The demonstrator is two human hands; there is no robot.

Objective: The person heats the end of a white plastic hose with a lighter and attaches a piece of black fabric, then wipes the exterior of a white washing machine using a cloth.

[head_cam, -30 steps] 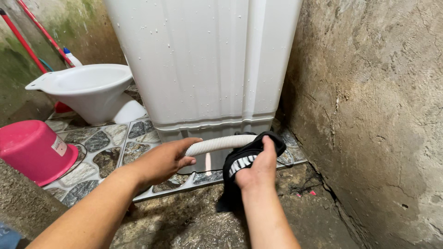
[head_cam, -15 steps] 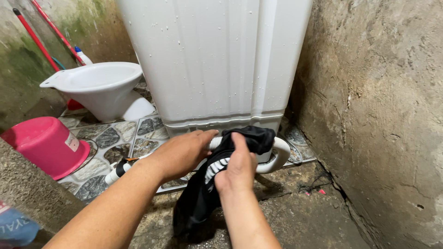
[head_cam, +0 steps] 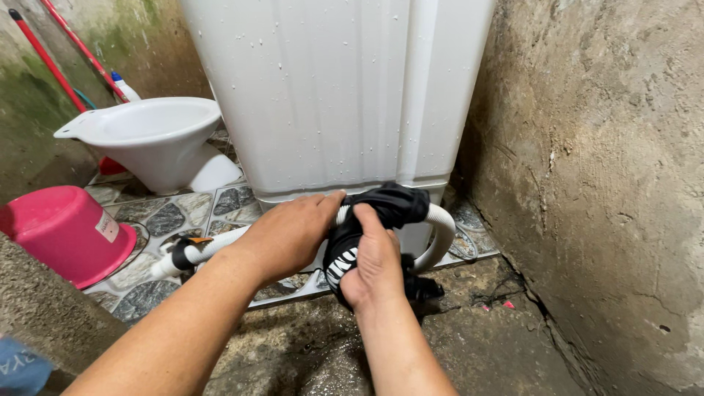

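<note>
A white ribbed drain hose curves out from the base of a tall white washing machine and runs left along the floor. My left hand grips the hose just left of its bend. My right hand is closed on a black cloth with white markings, which is wrapped over the hose at the bend. Part of the cloth hangs below my right hand. The hose's far end has a dark collar and lies on the tiles.
A white toilet bowl stands at the left, and an upturned pink bucket sits nearer me. Red-handled tools and a bottle lean in the back corner. A rough concrete wall closes off the right. The floor is patterned tile, then wet concrete.
My left hand has gone from reaching toward the hose to gripping it. My right hand brought the black cloth up and bunched it around the hose's bend.
</note>
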